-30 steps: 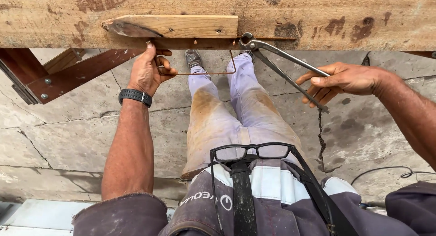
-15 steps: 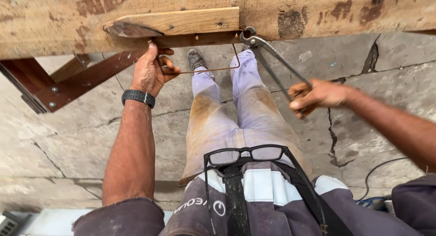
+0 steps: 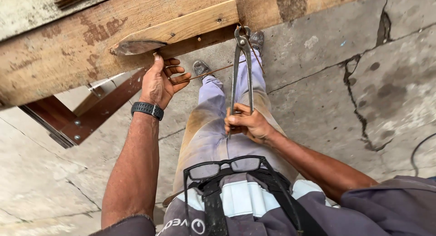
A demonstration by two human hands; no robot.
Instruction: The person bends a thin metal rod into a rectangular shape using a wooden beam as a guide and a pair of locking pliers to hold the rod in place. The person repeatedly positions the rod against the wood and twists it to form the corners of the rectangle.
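— Clenched around what is the right hand [image 3: 247, 123]?

— One pair of long-handled pincers [image 3: 241, 68] is grasped by it; both handles are squeezed together in the fist, near the person's lap. The tool is held pointing far, and its head is set against the lower edge of the small wooden block [image 3: 181, 27], at that block's right end.

— And the left hand [image 3: 159, 81]?

— It is raised to the underside of the same block, at its left part. One thin, rusty wire [image 3: 206, 74] is pinched between its fingers [image 3: 179, 77]; the wire is stretched from there to the right and far, up to the pincer head. Whether the wire is actually gripped by the pincer head cannot be told, since that spot is too small and shadowed.

— How many pieces of timber are counted?

— Two pale ones: the small block and the large, stained beam [image 3: 68, 45] it is fixed onto, which is laid across the far part of the scene. One reddish-brown brace [image 3: 81, 118] is seen below the beam at the left.

— What else is counted?

— One black wristband [image 3: 147, 109] is worn on the left wrist, one pair of black-framed glasses [image 3: 225, 166] is hung at the chest, and two shoes [image 3: 201, 68] are seen on the cracked concrete floor [image 3: 345, 90].
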